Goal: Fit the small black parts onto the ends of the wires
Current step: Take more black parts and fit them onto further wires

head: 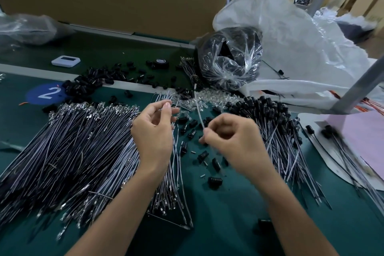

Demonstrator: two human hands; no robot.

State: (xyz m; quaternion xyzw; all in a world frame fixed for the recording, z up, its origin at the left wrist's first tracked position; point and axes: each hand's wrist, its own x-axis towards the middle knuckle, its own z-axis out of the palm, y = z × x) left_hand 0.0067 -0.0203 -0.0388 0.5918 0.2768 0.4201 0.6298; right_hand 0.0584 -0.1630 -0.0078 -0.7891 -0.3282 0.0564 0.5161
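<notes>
- Clear plastic bag (27, 29) is lying at far-left back of the green table (228, 224); nearer, a small white device (65, 61) & a blue "2" sticker (46, 93) are sitting on the mat.
- Big wire pile (72, 147) is fanning across the left side, metal tips pointing away from the person.
- Loose black parts (93, 81) are lying scattered behind that pile, w/ a tape roll (161, 62) just past them.
- L hand (153, 129) is hovering over the pile's right edge, fingers curled, thumb pressing on fingertips, pinching a small bunch of wires (176, 158) hanging below it.
- Btwn the hands, more black parts (193, 123) are lying on the mat.
- R hand (230, 141) is pinching a single wire (198, 108) in curled fingers; the wire is rising up & away, its far end bare.
- Clear bag of black parts (228, 58) is sitting behind, centre-right.
- Capped wires (270, 110), black parts on their far ends, are lying heaped right of R hand.
- Large white sack (291, 37) is slumping at back right; a pink sheet (363, 141) is lying at far right.
</notes>
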